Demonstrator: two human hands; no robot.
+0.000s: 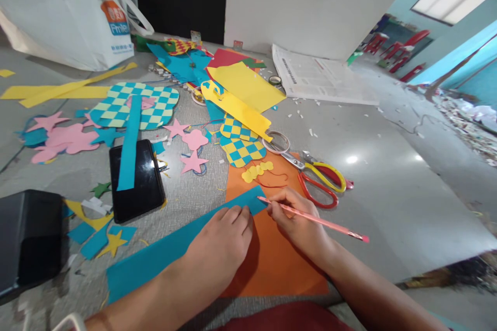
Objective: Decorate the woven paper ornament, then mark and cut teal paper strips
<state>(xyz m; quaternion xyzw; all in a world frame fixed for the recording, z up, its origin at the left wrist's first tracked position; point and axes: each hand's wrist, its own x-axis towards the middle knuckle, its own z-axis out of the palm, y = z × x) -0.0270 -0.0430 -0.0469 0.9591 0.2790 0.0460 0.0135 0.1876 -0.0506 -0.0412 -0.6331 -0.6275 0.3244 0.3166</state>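
Head view. Left hand (219, 243): pressed palm-down, fingers together and slightly bent, on a long, flat strip of blue paper (155, 258); nothing gripped, the strip only held down from above. Right hand (297, 214): closed in a writing grip, thumb and fingertips pinching a slim pink pencil (330, 224) with a pink eraser; no gap left in the grip. Pencil point touches the strip close to its right end.

Position of strip: slantwise near the front edge of the grey tabletop (388, 176), lower end towards the front left corner, upper end lying across a large sheet of orange paper (279, 269). My right hand is above that sheet.

Around the work: metal scissors with one red and one yellow handle (294, 162), just beyond my right hand, blades pointing away to the left. Small yellow scalloped paper piece (256, 171) on the far part of the orange sheet. To the left of my hands, a black flat-screened device (143, 201) with a narrow blue paper strip (130, 150) lying over it. At the tabletop's far left corner, a white carrier bag (58, 15).
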